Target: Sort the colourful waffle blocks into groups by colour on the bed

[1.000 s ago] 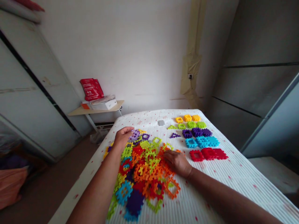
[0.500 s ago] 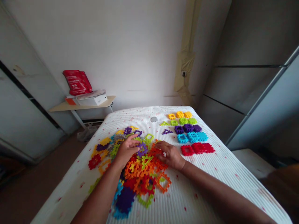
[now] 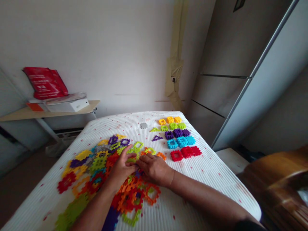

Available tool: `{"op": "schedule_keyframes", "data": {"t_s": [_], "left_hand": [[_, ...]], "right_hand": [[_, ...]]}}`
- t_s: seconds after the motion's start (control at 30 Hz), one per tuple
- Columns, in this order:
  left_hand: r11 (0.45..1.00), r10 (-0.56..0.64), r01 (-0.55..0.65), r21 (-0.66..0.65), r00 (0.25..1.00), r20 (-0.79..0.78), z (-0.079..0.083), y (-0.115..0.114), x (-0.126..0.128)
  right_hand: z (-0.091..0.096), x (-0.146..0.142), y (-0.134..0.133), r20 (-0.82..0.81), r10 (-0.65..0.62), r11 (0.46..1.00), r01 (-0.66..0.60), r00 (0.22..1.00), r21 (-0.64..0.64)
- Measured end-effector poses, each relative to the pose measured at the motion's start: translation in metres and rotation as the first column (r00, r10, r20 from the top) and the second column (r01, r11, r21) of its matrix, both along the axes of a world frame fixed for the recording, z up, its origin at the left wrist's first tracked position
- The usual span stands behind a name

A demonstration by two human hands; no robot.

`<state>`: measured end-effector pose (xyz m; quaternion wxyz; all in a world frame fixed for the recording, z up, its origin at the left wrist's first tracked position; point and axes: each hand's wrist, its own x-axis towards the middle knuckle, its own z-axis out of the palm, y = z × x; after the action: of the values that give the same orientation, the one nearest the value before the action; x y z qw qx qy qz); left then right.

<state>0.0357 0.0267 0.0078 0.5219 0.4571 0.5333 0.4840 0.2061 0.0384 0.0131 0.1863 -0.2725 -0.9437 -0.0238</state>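
Note:
A mixed heap of toothed plastic building pieces (image 3: 130, 186) in orange, red, green, purple and yellow lies below my hands. My left hand (image 3: 124, 165) hovers over the heap's middle, fingers apart and nothing plainly in them. Close beside it, my right hand (image 3: 156, 169) bends its fingers together and down into the pieces; what they hold is hidden. A bit of a purple piece (image 3: 139, 173) shows under those fingertips. Sorted stacks stand to the right: yellow (image 3: 170, 119), green (image 3: 173, 126), purple (image 3: 177, 133), blue (image 3: 182, 141) and red (image 3: 186, 152).
A lone grey piece (image 3: 143, 125) rests toward the far edge of the white ribbed tabletop (image 3: 192, 192). Small green (image 3: 155, 129) and purple (image 3: 157, 138) triangles lie left of the stacks. A side table (image 3: 93, 105) with a red bag (image 3: 45, 82) stands at the left, a cabinet (image 3: 218, 86) at the right.
The view has turned to the right. My right hand has moved in closer to my left hand, over the heap's middle. The purple square piece near my left fingers is now mostly covered.

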Motion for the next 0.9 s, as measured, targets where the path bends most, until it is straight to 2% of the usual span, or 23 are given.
{"op": "schedule_keyframes", "data": {"t_s": [0.13, 0.23, 0.33, 0.43, 0.53, 0.63, 0.77, 0.9], "left_hand": [[1.0, -0.019, 0.019, -0.018, 0.999, 0.037, 0.002, -0.002, 0.001], [1.0, 0.008, -0.009, 0.011, 0.997, 0.077, 0.008, -0.005, -0.011], [0.991, 0.115, -0.118, 0.069, 0.992, 0.055, 0.017, -0.012, -0.033], [0.948, 0.298, -0.3, 0.106, 0.954, 0.035, 0.021, -0.02, -0.058], [0.869, 0.469, -0.473, 0.143, 0.881, 0.065, 0.017, -0.027, -0.075], [0.81, 0.559, -0.564, 0.163, 0.825, 0.076, 0.013, -0.029, -0.083], [0.773, 0.605, -0.605, 0.19, 0.794, 0.069, 0.013, -0.03, -0.083], [0.779, 0.59, -0.593, 0.203, 0.803, 0.079, 0.01, -0.028, -0.083]], "right_hand": [[0.008, 0.004, 0.001, 0.044, 0.017, 1.0, -0.018, 0.999, 0.009], [0.025, 0.027, 0.025, 0.018, -0.003, 1.0, 0.004, 1.0, -0.015], [0.046, 0.07, 0.07, -0.051, -0.213, 0.977, 0.211, 0.976, -0.041], [0.057, 0.114, 0.117, 0.062, -0.487, 0.869, 0.49, 0.871, -0.066], [0.053, 0.142, 0.149, 0.152, -0.559, 0.815, 0.574, 0.815, -0.085], [0.04, 0.155, 0.165, 0.207, -0.589, 0.783, 0.615, 0.781, -0.093], [0.028, 0.16, 0.176, 0.269, -0.608, 0.754, 0.65, 0.747, -0.098], [0.024, 0.162, 0.183, 0.3, -0.606, 0.747, 0.656, 0.737, -0.105]]}}
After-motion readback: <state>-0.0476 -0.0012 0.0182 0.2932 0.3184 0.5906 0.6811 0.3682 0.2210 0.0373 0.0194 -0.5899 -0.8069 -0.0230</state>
